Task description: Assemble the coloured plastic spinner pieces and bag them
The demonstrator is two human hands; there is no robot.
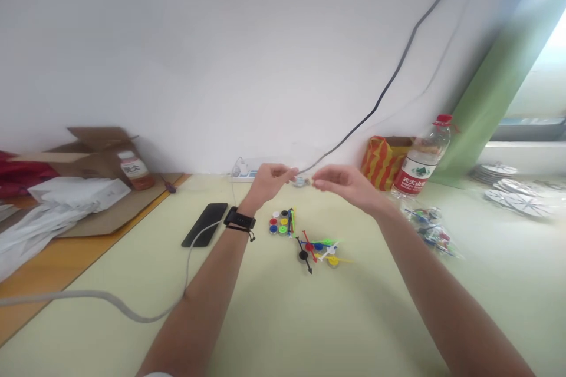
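We saw an improvised assembly workbench: a pale green table against a bare wall, with sorted coloured plastic parts, bagged parts and stacked white discs.

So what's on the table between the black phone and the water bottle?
In the head view, coloured plastic pieces lie between the phone and the bottle.
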